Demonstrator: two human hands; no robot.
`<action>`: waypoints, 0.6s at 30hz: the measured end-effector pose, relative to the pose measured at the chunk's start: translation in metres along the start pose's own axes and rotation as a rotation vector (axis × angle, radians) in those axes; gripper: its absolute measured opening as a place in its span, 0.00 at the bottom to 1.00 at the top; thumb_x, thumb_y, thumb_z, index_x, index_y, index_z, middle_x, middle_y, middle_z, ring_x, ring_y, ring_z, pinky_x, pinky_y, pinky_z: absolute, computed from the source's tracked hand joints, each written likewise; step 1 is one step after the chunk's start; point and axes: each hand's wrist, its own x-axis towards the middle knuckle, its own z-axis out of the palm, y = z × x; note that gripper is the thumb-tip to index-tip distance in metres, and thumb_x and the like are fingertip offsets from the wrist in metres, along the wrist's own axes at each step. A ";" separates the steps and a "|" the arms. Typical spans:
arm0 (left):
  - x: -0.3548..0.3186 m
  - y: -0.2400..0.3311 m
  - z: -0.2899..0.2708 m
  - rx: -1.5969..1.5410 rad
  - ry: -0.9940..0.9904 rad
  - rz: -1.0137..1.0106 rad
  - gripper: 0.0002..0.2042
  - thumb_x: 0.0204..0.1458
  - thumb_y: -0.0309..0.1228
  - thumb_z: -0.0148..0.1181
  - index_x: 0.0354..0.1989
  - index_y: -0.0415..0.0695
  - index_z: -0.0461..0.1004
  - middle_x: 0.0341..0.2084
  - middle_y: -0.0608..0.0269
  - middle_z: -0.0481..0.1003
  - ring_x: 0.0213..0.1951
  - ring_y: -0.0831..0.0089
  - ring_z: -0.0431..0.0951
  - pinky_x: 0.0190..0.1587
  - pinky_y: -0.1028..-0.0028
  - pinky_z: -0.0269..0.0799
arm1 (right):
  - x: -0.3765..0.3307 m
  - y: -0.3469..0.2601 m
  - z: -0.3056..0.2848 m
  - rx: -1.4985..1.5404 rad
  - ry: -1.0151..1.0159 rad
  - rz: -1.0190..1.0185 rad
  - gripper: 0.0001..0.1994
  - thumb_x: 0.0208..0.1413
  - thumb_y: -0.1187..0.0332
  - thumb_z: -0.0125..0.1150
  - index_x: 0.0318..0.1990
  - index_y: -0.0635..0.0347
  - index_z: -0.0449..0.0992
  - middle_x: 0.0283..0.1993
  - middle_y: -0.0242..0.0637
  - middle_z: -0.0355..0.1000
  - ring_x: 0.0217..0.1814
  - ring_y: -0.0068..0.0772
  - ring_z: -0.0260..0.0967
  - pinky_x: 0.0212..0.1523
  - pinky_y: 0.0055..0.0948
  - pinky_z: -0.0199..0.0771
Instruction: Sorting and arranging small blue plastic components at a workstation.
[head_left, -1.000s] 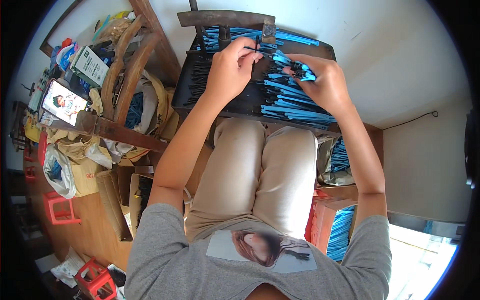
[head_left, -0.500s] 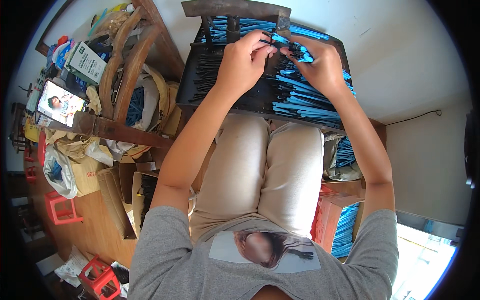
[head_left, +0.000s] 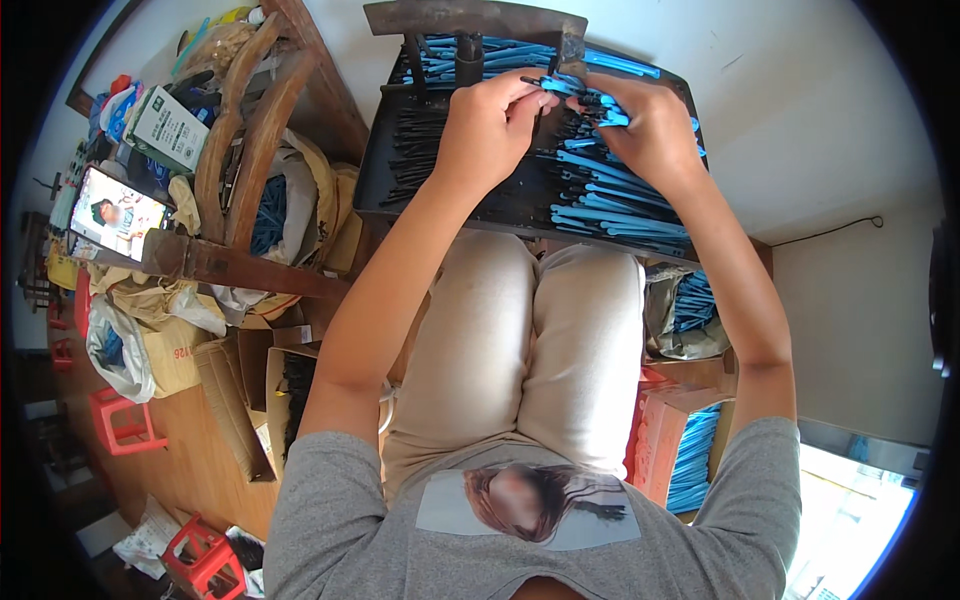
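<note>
Over a black tray (head_left: 505,207), my left hand (head_left: 485,125) is closed, thumb and forefinger pinching the end of a thin blue-and-black plastic strip (head_left: 549,84). My right hand (head_left: 655,130) is closed around several short blue-and-black strips (head_left: 606,108) and steadies the same strip from the other side. The exact joint between the fingertips is too small to make out. Loose black strips (head_left: 412,150) lie in the tray's left part, below my left hand. Blue strips (head_left: 615,200) are spread at its right, below my right hand, and more blue strips (head_left: 500,60) lie along the far side.
A dark chair-back rail (head_left: 475,18) stands over the tray's far edge. To the left are a wooden chair (head_left: 235,130), a lit phone (head_left: 118,212), sacks and cardboard boxes (head_left: 232,405). Red stools (head_left: 203,555) stand on the floor. At right sits a box of blue strips (head_left: 692,460).
My hands stay almost in place, with small finger movements. The strip between them has dipped slightly and lies flatter. The picture on the phone is different.
</note>
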 end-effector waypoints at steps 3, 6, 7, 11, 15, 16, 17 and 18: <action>0.000 -0.001 0.000 0.062 0.007 0.038 0.04 0.50 0.22 0.56 0.32 0.37 0.77 0.24 0.57 0.78 0.24 0.69 0.79 0.27 0.77 0.71 | -0.002 0.003 0.001 -0.010 0.021 -0.029 0.25 0.33 0.80 0.64 0.46 0.56 0.75 0.41 0.46 0.74 0.41 0.49 0.72 0.41 0.33 0.73; 0.001 0.000 0.000 0.056 -0.011 0.010 0.04 0.50 0.22 0.56 0.32 0.36 0.77 0.24 0.56 0.78 0.25 0.69 0.79 0.28 0.78 0.71 | 0.000 0.006 -0.001 -0.031 0.026 -0.052 0.25 0.34 0.79 0.64 0.46 0.56 0.75 0.41 0.46 0.74 0.40 0.48 0.72 0.40 0.33 0.73; 0.000 0.000 0.000 0.068 -0.005 0.014 0.05 0.50 0.22 0.56 0.32 0.36 0.77 0.25 0.56 0.78 0.25 0.69 0.80 0.28 0.78 0.72 | -0.001 0.005 -0.001 -0.025 0.022 -0.059 0.25 0.34 0.79 0.64 0.46 0.56 0.75 0.40 0.46 0.74 0.39 0.47 0.72 0.40 0.33 0.73; 0.000 0.003 0.000 0.072 -0.011 0.008 0.05 0.50 0.21 0.55 0.33 0.35 0.77 0.25 0.54 0.78 0.27 0.69 0.80 0.30 0.78 0.73 | -0.001 0.000 -0.003 -0.050 -0.030 -0.017 0.24 0.34 0.79 0.64 0.46 0.56 0.75 0.39 0.46 0.74 0.38 0.46 0.73 0.39 0.34 0.73; 0.000 0.008 0.000 0.042 -0.036 -0.023 0.06 0.50 0.21 0.55 0.34 0.35 0.76 0.26 0.54 0.79 0.28 0.70 0.80 0.31 0.78 0.73 | -0.003 0.004 -0.003 -0.040 0.001 -0.046 0.23 0.34 0.78 0.65 0.45 0.56 0.76 0.38 0.46 0.75 0.36 0.46 0.73 0.38 0.34 0.73; 0.000 0.010 0.000 0.044 -0.039 -0.052 0.06 0.51 0.21 0.55 0.35 0.35 0.76 0.26 0.54 0.79 0.28 0.70 0.80 0.32 0.78 0.73 | -0.003 0.004 -0.002 -0.009 0.014 -0.057 0.23 0.34 0.78 0.65 0.44 0.57 0.76 0.38 0.46 0.75 0.36 0.47 0.73 0.37 0.35 0.73; 0.000 0.011 -0.001 0.046 -0.042 -0.080 0.06 0.51 0.21 0.55 0.35 0.35 0.76 0.26 0.54 0.79 0.29 0.70 0.80 0.32 0.78 0.73 | -0.003 0.003 -0.001 -0.011 0.016 -0.052 0.23 0.34 0.78 0.65 0.44 0.57 0.76 0.38 0.46 0.75 0.36 0.47 0.73 0.37 0.35 0.73; 0.000 0.010 -0.001 0.043 -0.046 -0.079 0.06 0.51 0.21 0.55 0.35 0.35 0.76 0.26 0.54 0.79 0.29 0.70 0.80 0.32 0.78 0.73 | -0.002 0.002 -0.001 -0.004 0.013 -0.051 0.22 0.34 0.78 0.65 0.44 0.57 0.76 0.38 0.46 0.75 0.37 0.47 0.73 0.38 0.34 0.73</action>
